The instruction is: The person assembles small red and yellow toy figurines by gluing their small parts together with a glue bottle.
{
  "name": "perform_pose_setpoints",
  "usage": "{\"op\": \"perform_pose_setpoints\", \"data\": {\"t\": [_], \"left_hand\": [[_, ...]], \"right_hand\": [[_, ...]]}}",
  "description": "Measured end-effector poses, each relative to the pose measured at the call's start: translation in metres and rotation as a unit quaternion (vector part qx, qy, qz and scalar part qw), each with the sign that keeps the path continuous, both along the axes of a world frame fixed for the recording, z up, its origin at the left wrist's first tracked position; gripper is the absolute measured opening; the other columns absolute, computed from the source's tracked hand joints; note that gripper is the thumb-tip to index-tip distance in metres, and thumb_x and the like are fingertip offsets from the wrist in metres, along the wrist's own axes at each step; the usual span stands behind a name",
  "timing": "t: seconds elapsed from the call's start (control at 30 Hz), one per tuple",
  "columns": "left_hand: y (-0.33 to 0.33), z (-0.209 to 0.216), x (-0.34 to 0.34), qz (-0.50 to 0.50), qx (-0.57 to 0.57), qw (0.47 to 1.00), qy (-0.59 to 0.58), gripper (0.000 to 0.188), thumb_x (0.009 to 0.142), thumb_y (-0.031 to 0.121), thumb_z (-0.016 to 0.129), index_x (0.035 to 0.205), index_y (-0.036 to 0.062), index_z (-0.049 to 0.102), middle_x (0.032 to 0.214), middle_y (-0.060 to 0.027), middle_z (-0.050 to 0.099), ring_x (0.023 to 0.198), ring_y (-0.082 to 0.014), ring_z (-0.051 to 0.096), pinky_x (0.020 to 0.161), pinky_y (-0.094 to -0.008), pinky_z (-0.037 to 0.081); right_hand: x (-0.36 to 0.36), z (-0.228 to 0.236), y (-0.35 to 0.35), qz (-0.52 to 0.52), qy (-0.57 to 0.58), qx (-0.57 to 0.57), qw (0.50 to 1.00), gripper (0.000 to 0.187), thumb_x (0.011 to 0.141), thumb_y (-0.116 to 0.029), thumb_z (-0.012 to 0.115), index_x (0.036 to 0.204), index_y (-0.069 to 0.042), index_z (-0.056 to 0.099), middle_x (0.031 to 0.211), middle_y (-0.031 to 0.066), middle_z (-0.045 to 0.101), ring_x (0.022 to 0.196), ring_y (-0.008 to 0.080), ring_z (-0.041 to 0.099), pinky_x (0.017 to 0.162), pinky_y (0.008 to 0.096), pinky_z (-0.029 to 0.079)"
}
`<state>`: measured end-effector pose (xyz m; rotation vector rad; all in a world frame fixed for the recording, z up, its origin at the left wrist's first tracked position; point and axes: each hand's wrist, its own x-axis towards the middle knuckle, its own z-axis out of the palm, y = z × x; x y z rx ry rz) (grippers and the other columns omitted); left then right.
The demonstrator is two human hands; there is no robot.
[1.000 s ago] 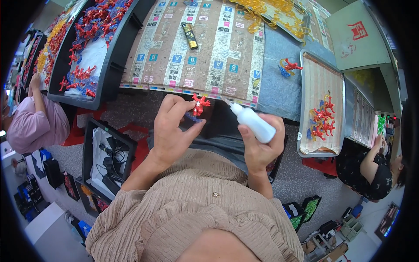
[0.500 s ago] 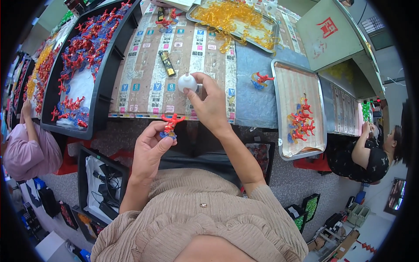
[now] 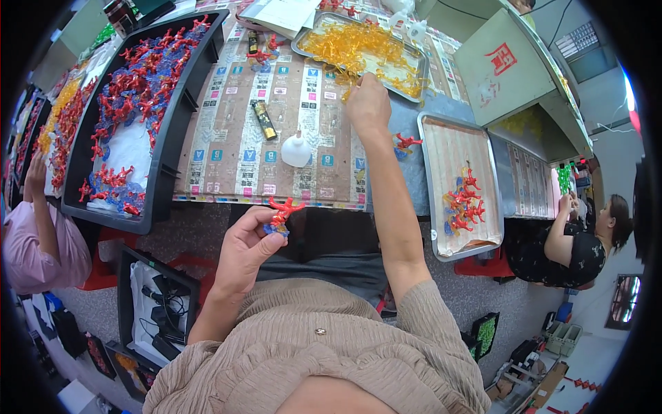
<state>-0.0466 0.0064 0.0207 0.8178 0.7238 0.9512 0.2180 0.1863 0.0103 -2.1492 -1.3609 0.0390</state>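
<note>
Pinched in the fingertips of my left hand [image 3: 249, 250] is a small red figurine [image 3: 281, 207] on a translucent blue base, just off the table's near edge. My right hand [image 3: 369, 103] reaches forward with curled fingers to the near side of the amber plastic pieces [image 3: 358, 45]. Its fingertips are partly hidden, so whatever is between them does not show. These amber pieces are heaped on a metal tray [image 3: 420, 69] and spill over its near rim. A round white squeeze bottle [image 3: 296, 152] with a thin tip stands on the table, out of both hands.
At left, a black bin [image 3: 165, 131] holds many red and blue figurines. A metal tray [image 3: 483, 145] at right carries several more, with one figurine [image 3: 407, 143] beside it. A black-and-gold tube [image 3: 263, 120] lies mid-table. A pale cabinet [image 3: 507, 62] stands far right; people sit on both sides.
My right hand has let go of the white bottle, which now stands on the table, and has moved forward to the amber pieces. My left hand keeps the figurine, slightly nearer me.
</note>
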Motion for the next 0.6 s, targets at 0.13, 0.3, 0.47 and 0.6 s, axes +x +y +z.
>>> {"op": "perform_pose_setpoints", "data": {"t": [0.13, 0.3, 0.47, 0.6], "left_hand": [[-0.002, -0.004, -0.004, 0.011, -0.002, 1.000, 0.010, 0.036, 0.082, 0.009, 0.073, 0.113, 0.0006, 0.058, 0.104, -0.0044, 0.056, 0.088, -0.0131, 0.059, 0.079, -0.0268, 0.051], [0.000, -0.008, -0.008, 0.012, -0.014, 1.000, 0.006, 0.036, 0.082, 0.008, 0.072, 0.114, 0.0005, 0.057, 0.106, -0.0043, 0.056, 0.087, -0.0128, 0.059, 0.079, -0.0266, 0.051], [0.004, -0.011, -0.003, -0.004, -0.021, 1.000, 0.009, 0.034, 0.082, 0.007, 0.071, 0.113, 0.0005, 0.058, 0.106, -0.0039, 0.056, 0.086, -0.0123, 0.059, 0.079, -0.0264, 0.051], [0.002, -0.006, 0.000, -0.010, -0.024, 1.000, -0.005, 0.033, 0.082, 0.003, 0.071, 0.112, 0.0004, 0.059, 0.106, -0.0025, 0.055, 0.090, -0.0099, 0.057, 0.082, -0.0244, 0.049]], "right_hand": [[0.005, -0.007, 0.003, 0.054, 0.019, -0.018, 0.998, 0.020, 0.083, -0.013, 0.060, 0.100, -0.001, 0.060, 0.091, 0.0186, 0.065, 0.086, 0.0318, 0.065, 0.075, 0.0420, 0.051], [-0.002, 0.007, -0.034, 0.153, 0.226, -0.059, 0.960, 0.028, 0.083, -0.008, 0.062, 0.108, 0.002, 0.059, 0.085, 0.0129, 0.066, 0.071, 0.0167, 0.066, 0.061, 0.0308, 0.052], [-0.006, 0.007, -0.071, 0.210, 0.379, -0.036, 0.900, 0.029, 0.083, -0.003, 0.061, 0.111, 0.004, 0.061, 0.073, 0.0096, 0.066, 0.061, 0.0112, 0.063, 0.054, 0.0250, 0.051], [-0.010, 0.021, -0.085, 0.167, 0.180, -0.101, 0.964, 0.026, 0.082, -0.005, 0.062, 0.107, 0.001, 0.065, 0.072, 0.0143, 0.066, 0.066, 0.0194, 0.065, 0.059, 0.0315, 0.051]]}}
